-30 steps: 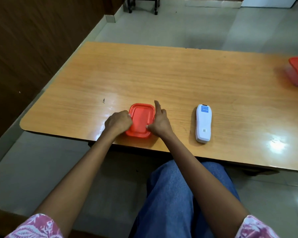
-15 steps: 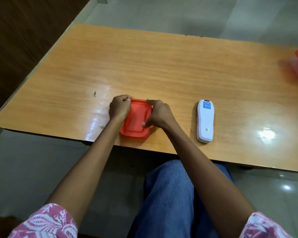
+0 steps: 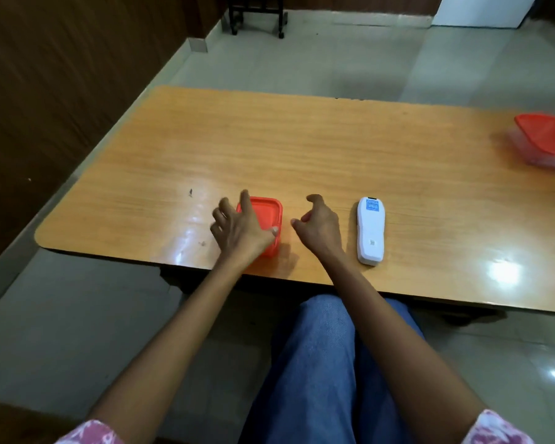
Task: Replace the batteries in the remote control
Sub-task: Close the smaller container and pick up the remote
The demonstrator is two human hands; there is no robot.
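A small red lidded container [image 3: 269, 210] sits on the wooden table [image 3: 302, 149] near its front edge. My left hand [image 3: 240, 229] lies over the container's left side with the fingers spread, and the thumb touches the lid's near right corner. Just right of the container hovers my right hand [image 3: 319, 226], fingers curled and apart, holding nothing. A white remote control [image 3: 370, 232] lies back side up to the right of that hand, with a blue label near its far end. No batteries are visible.
A second clear container with a red lid [image 3: 544, 139] stands at the table's far right edge. A dark wood wall runs along the left. A black wheeled stand [image 3: 257, 17] is on the tiled floor beyond the table.
Both hands gripped the red container's sides before. Now my right hand has come off it to the right, and my left hand's fingers have spread open over it.
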